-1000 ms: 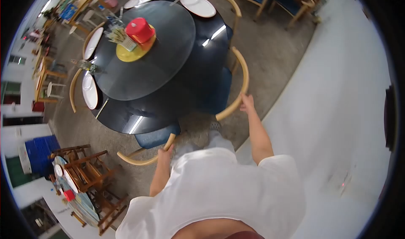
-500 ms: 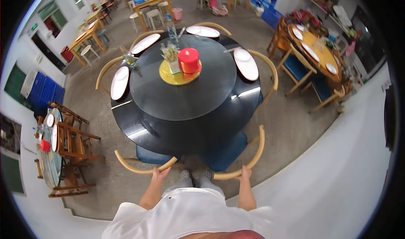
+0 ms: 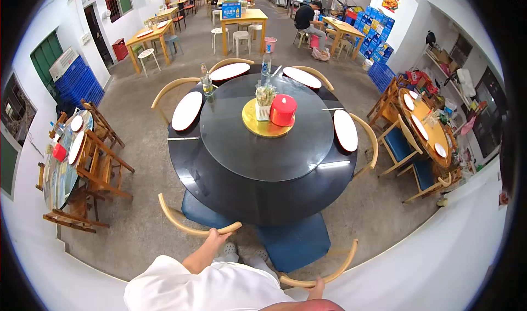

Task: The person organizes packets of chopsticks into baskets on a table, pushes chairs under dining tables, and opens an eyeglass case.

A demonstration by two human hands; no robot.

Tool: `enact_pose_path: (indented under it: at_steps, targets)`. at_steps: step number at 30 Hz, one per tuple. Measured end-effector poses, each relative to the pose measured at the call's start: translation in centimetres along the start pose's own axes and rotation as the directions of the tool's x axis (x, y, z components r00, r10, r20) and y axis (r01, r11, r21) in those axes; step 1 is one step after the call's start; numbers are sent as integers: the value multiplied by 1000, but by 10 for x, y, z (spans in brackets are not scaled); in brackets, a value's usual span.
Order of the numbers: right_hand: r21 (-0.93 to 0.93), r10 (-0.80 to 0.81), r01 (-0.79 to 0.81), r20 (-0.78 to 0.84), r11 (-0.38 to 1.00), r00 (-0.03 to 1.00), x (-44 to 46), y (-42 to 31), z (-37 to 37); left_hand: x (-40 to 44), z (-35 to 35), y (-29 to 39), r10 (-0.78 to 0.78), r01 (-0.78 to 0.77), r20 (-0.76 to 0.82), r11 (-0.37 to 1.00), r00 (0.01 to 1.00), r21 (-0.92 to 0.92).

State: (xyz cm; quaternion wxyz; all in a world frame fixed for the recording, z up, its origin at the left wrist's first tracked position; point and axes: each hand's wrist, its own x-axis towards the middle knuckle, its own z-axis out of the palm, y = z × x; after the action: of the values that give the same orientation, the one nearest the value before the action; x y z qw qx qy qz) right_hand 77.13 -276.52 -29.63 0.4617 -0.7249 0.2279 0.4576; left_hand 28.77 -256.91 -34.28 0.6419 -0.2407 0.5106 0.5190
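My left hand (image 3: 218, 237) grips the curved wooden back of a blue-seated chair (image 3: 189, 230) at the near left of the round black table (image 3: 241, 204). Low on the right, my right hand (image 3: 317, 289) is closed on the wooden back rail of a second chair, whose blue seat (image 3: 295, 242) shows between the rail and the table edge. On the glass turntable (image 3: 258, 160) stand a red container (image 3: 283, 110) and a white holder (image 3: 263, 112), both on a yellow disc. White oval plates (image 3: 187, 111) lie around the table's rim.
More wooden-backed chairs (image 3: 370, 141) surround the table's far side. A smaller table (image 3: 60, 174) with brown chairs is at the left, and an orange-topped table (image 3: 425, 125) at the right. A person (image 3: 305, 17) sits farther back. A white wall (image 3: 417, 272) runs along the near right.
The view has swung upward, showing more of the room. The chair in my right hand now sits farther from the table, with more of its seat exposed. Both hands have kept hold of the chairs.
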Motion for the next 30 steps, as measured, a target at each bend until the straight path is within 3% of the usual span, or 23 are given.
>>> enact_pose_path:
  at_steps: [1, 4, 5, 6, 7, 8, 10, 11, 12, 14, 15, 18, 20, 23, 24, 26, 27, 29, 30]
  targets:
    - [-4, 32, -33, -73, 999, 997, 4, 4, -8, 3, -1, 1, -20, 20, -18, 1000, 1000, 18]
    - [99, 13, -5, -79, 995, 997, 10, 26, -40, -3, 3, 12, -145, 143, -41, 989, 989, -42]
    - [54, -59, 63, -74, 997, 996, 11, 34, -44, -11, 12, 20, -219, 214, -68, 974, 973, -67]
    - [13, -116, 118, -81, 993, 990, 13, 46, -56, -25, 17, 25, -249, 250, 18, 966, 968, -61]
    - [-87, -306, 300, -68, 950, 950, 44, 67, -76, -42, 24, 34, -386, 381, -13, 915, 922, -130]
    - [-100, -330, 323, -59, 941, 942, 75, 86, -100, -35, 24, 35, -356, 329, -142, 927, 924, -182]
    - [-43, -152, 148, -116, 988, 982, 1, 73, -83, -23, 12, 49, -488, 482, -16, 867, 873, -128]
    - [-24, -72, 69, -211, 997, 975, 0, 80, -84, -48, 24, 50, -345, 345, -44, 938, 938, 0]
    - [-153, -131, 90, -282, 984, 950, 4, 94, -95, -27, 6, 60, -491, 487, -5, 865, 871, -126]
    - [-419, -273, 122, -321, 899, 907, 13, 116, -112, -58, 21, 63, -544, 531, -38, 830, 838, -168]
    - [-271, -237, 142, -361, 952, 902, -1, 118, -110, -24, 10, 60, -503, 499, -51, 864, 863, -71]
    - [-189, -265, 199, -458, 962, 848, -39, 119, -105, -31, 17, 59, -513, 511, -107, 858, 852, -41]
    - [-525, -541, 249, -529, 814, 654, -61, 126, -106, -37, 20, 58, -475, 475, -111, 880, 873, -25]
    - [-635, -648, 269, -492, 724, 581, -56, 145, -108, -38, 19, 57, -473, 470, -111, 881, 874, -54]
    - [-633, -643, 263, -499, 728, 581, -64, 147, -105, -36, 19, 58, -476, 473, -116, 880, 872, -48]
    - [-188, -155, 79, -433, 979, 888, -105, 130, -76, -27, 21, 60, -452, 450, -156, 892, 878, -50]
    - [-190, -151, 72, -440, 979, 885, -100, 139, -76, -26, 18, 60, -455, 453, -165, 890, 875, -51]
    - [37, -75, 87, -258, 995, 963, -89, 156, -82, -23, 17, 60, -458, 449, -158, 889, 875, -91]
    - [38, -70, 83, -270, 996, 960, -90, 162, -85, -22, 15, 56, -384, 383, -109, 923, 917, -36]
